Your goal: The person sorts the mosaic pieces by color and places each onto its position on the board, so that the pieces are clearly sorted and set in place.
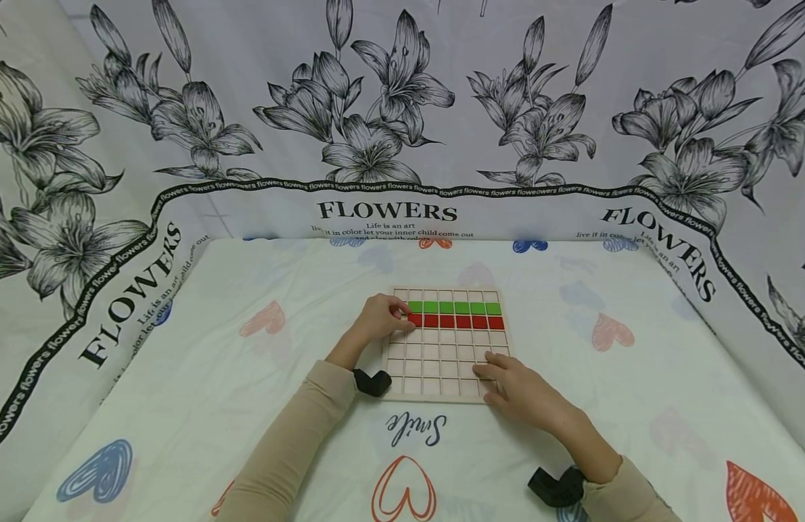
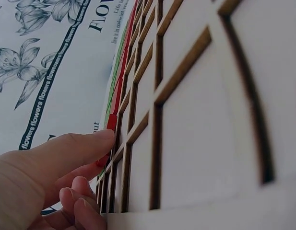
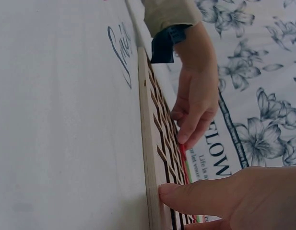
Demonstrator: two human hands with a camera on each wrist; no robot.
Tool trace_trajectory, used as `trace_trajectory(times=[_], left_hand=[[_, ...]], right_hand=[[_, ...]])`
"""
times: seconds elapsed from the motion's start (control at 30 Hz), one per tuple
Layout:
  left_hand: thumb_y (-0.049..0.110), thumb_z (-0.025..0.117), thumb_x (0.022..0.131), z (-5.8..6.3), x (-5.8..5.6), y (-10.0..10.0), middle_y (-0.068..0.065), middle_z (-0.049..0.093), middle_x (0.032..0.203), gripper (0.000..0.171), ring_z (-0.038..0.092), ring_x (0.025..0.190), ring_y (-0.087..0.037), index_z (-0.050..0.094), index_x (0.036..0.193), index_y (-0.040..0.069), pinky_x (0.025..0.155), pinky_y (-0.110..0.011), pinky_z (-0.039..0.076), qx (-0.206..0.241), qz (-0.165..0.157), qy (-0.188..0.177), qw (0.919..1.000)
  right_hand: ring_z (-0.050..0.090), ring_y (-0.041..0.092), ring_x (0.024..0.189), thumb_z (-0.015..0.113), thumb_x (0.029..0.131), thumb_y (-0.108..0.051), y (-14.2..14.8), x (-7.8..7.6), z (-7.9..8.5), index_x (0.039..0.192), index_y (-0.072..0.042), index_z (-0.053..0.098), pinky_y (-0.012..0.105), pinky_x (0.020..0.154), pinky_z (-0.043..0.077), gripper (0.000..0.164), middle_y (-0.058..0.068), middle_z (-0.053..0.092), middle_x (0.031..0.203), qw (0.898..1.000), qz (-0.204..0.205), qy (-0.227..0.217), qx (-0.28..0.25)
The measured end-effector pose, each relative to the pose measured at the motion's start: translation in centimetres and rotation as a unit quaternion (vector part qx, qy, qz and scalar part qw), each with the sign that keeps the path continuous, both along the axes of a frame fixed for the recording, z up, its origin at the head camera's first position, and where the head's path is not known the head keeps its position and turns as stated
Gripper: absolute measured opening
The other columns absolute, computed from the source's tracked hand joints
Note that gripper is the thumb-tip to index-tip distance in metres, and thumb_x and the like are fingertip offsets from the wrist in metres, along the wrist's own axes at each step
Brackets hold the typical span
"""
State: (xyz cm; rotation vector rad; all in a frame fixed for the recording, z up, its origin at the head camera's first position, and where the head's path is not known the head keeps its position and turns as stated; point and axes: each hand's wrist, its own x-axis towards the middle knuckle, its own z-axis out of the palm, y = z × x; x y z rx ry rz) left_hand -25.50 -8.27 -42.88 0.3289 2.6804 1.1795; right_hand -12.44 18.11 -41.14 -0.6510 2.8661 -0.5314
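Note:
A wooden grid board lies on the table with a row of green tiles and, just below it, a row of red tiles. My left hand is over the board's left edge, by the left end of the red row. Between thumb and forefinger it pinches a red tile, partly hidden by the fingers. On the lower right of the board rests my right hand, fingers spread and holding nothing; its thumb touches the frame near the front edge.
A white cloth printed with hearts and the word Smile covers the table. Flower-printed curtains enclose the back and sides. Each wrist carries a black strap-like mount.

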Motion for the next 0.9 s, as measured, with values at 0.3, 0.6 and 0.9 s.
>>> trace_trajectory(times=[0.3,0.6,0.9], left_hand=[[0.017,0.079,0.078,-0.32,-0.15,0.23,0.003,0.051,0.068,0.024,0.043,0.065,-0.011,0.072,0.096,0.004,0.062,-0.021,0.035,0.000,-0.001,0.002,1.0000],[0.016,0.079,0.078,-0.66,0.08,0.34,0.003,0.051,0.067,0.023,0.043,0.064,-0.012,0.071,0.096,0.004,0.063,-0.023,0.035,0.004,0.010,-0.001,0.9999],[0.016,0.079,0.078,-0.90,0.23,0.52,0.002,0.050,0.068,0.024,0.042,0.064,-0.012,0.071,0.098,0.005,0.062,-0.023,0.035,0.006,0.016,-0.013,0.9998]], right_hand=[[0.048,0.044,0.130,0.067,0.089,-0.014,0.14,-0.05,-0.18,0.129,-0.005,0.060,0.055,0.101,0.045,0.042,0.025,0.051,0.140,1.000,-0.005,-0.006,0.003],[0.048,0.043,0.131,0.067,0.088,-0.014,0.16,0.19,-0.37,0.128,-0.005,0.061,0.055,0.101,0.045,0.042,0.024,0.051,0.140,1.000,-0.008,-0.009,0.001],[0.050,0.044,0.128,0.068,0.087,-0.014,0.23,0.47,-0.57,0.127,-0.005,0.061,0.055,0.100,0.046,0.042,0.025,0.052,0.138,1.000,-0.004,-0.003,0.000]])
